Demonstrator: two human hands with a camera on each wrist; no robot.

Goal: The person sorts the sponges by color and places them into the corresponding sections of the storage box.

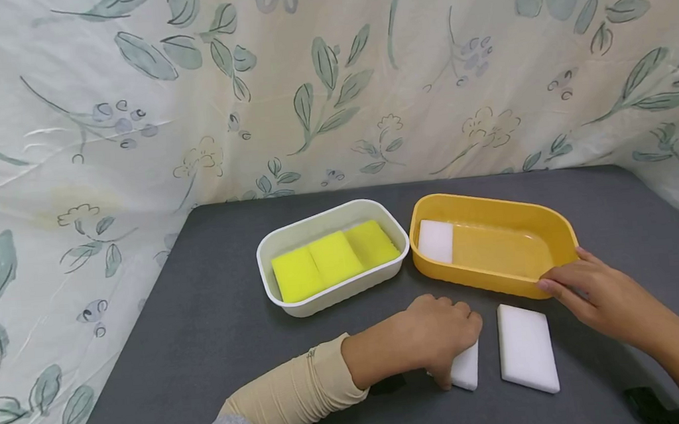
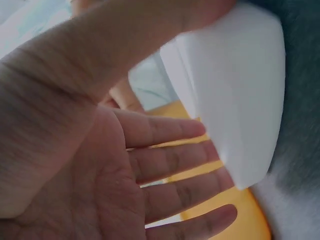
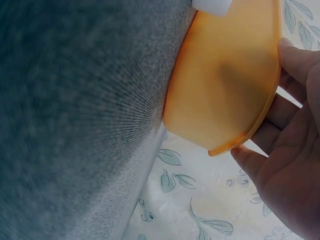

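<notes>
My left hand (image 1: 439,334) holds a white sponge block (image 1: 465,366) by its sides on the dark table, thumb on one side and fingers on the other. In the left wrist view this white block (image 2: 240,95) lies between the thumb and fingertips. A second white sponge block (image 1: 528,349) lies flat to the right of it. My right hand (image 1: 606,294) grips the right end of the yellow tray (image 1: 495,206) at its rim, seen also in the right wrist view on the tray wall (image 3: 215,85). One white sponge (image 1: 435,241) sits at the tray's left end.
A white tray (image 1: 328,223) with yellow sponges (image 1: 336,259) side by side stands left of the yellow tray, their ends very close. Behind the grey table (image 1: 205,336) hangs a leaf-patterned cloth (image 1: 330,93). A black object (image 1: 654,407) is at the lower right.
</notes>
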